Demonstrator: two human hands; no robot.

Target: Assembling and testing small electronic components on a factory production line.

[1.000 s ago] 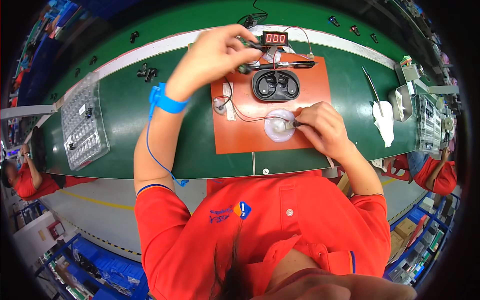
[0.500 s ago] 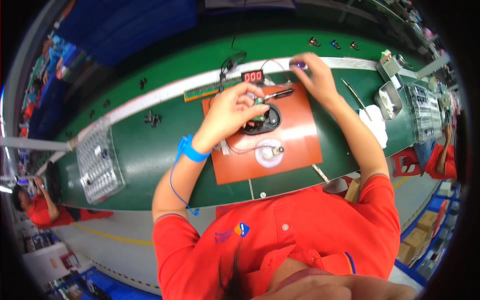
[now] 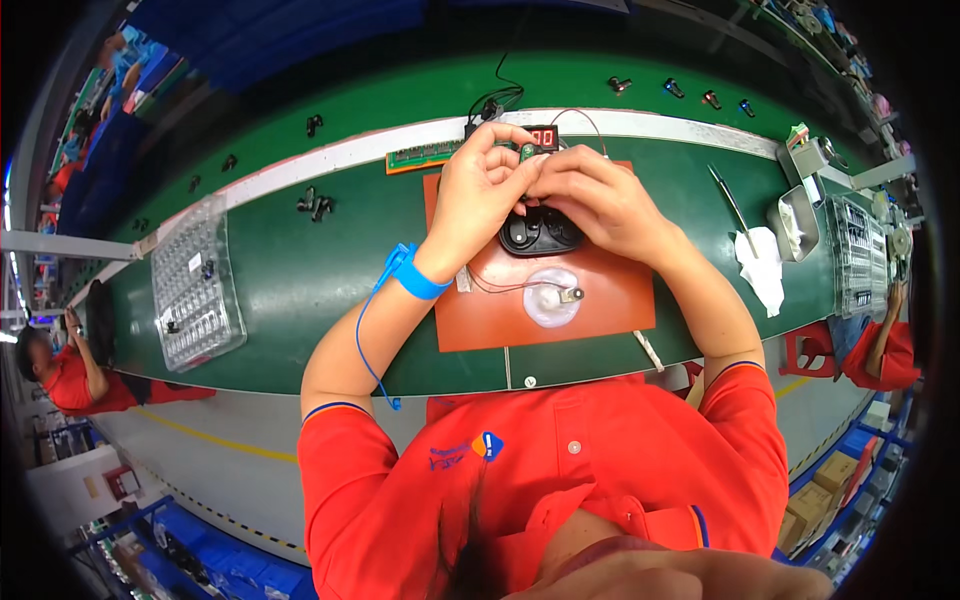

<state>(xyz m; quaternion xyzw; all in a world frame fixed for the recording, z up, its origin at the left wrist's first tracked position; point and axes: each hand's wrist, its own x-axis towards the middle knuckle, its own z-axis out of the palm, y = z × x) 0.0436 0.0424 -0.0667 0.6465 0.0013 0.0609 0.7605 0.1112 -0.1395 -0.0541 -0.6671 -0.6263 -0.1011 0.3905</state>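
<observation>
Above the orange mat (image 3: pixel 610 315) my two hands meet at the fingertips. My left hand (image 3: pixel 480 195), with a blue strap and cord at the wrist, pinches a small green circuit board (image 3: pixel 528 153) between thumb and fingers. My right hand (image 3: pixel 605 205) is closed, its fingertips against that board; whatever they grip is hidden. Just below the hands lies a black oval case (image 3: pixel 542 238), partly covered by my right fingers. A red-lit digital display (image 3: pixel 544 137) stands right behind my fingers. Closer to me, a white round pad (image 3: pixel 545 312) carries a small metal-ended piece (image 3: pixel 571 295) on a thin wire.
Small dark parts (image 3: pixel 673 88) lie in a row on the green strip beyond the white ledge. A circuit board strip (image 3: pixel 425 157) is behind the mat. Clear trays (image 3: pixel 195 290) sit at left and right. At right are a metal box (image 3: pixel 792 222), white cloth (image 3: pixel 760 270) and pen-like tool (image 3: pixel 728 192).
My right hand has come back from the far ledge to my left hand and closed. The small lit piece it held has been let go. The parts on the far strip have shifted right.
</observation>
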